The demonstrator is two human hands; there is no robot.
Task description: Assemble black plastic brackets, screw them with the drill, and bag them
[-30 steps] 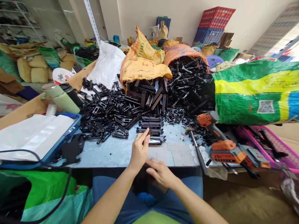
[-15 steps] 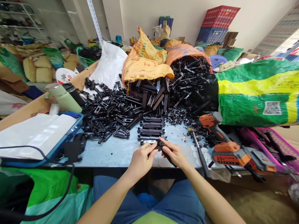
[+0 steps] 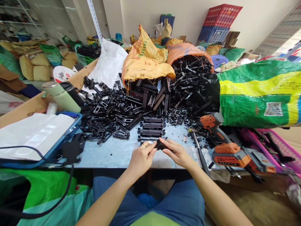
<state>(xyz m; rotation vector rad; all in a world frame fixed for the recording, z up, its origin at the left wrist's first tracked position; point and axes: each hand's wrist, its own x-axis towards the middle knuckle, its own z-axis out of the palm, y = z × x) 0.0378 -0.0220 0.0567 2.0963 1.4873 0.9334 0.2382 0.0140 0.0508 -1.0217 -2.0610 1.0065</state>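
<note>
My left hand and my right hand meet at the near edge of the pale blue table, both pinching one small black plastic part between their fingertips. A ring shows on a left finger. Just beyond the hands lies a neat stack of black flat parts. Behind it spreads a big loose heap of black plastic pieces, spilling from an orange-yellow sack.
An orange cordless drill and a hammer lie right of the hands. A green-yellow sack lies at the right. A blue tray with white sheets and a green bottle stand left.
My right hand rose from below the table edge to join the left hand. The left hand drew back from the stack, and both now grip the small black part.
</note>
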